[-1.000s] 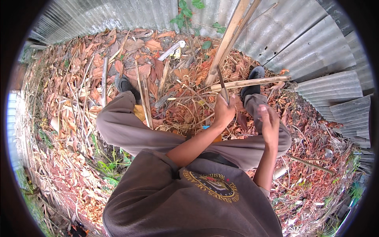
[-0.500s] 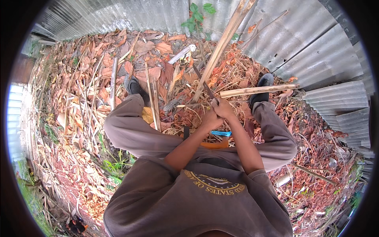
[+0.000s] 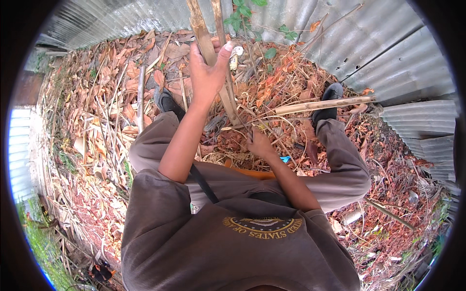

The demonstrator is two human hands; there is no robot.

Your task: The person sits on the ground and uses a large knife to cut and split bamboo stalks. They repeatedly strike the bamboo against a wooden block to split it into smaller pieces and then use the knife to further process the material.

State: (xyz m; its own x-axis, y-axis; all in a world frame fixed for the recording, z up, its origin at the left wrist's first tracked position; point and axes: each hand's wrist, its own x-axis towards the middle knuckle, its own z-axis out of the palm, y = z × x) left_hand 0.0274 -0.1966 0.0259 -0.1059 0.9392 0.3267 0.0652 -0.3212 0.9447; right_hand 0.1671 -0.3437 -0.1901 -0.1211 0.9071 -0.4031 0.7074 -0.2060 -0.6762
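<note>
A long strip of bamboo or wood (image 3: pixel 209 54) slants up between my legs, split lengthwise, with a narrower strip (image 3: pixel 220 22) beside it; the two come together near the low end. Around the split strips, high up, my left hand (image 3: pixel 208 75) is closed, its thumb pointing up. Low down, my right hand (image 3: pixel 260 144) is closed on the handle of a knife, held beside the low end of the strips. Its dark blade shows only in small part there.
Dry leaves (image 3: pixel 131 92) and twigs cover the ground. A cut pole (image 3: pixel 325 105) lies by my right shoe (image 3: pixel 332 97), a thin grey stick (image 3: pixel 141 99) by my left. Corrugated metal sheets (image 3: pixel 359 43) wall the far side and right.
My left hand has left the knife handle and gone up and left onto the strips. The wood's upper end has swung left and shows as two pieces. My right hand has moved slightly lower.
</note>
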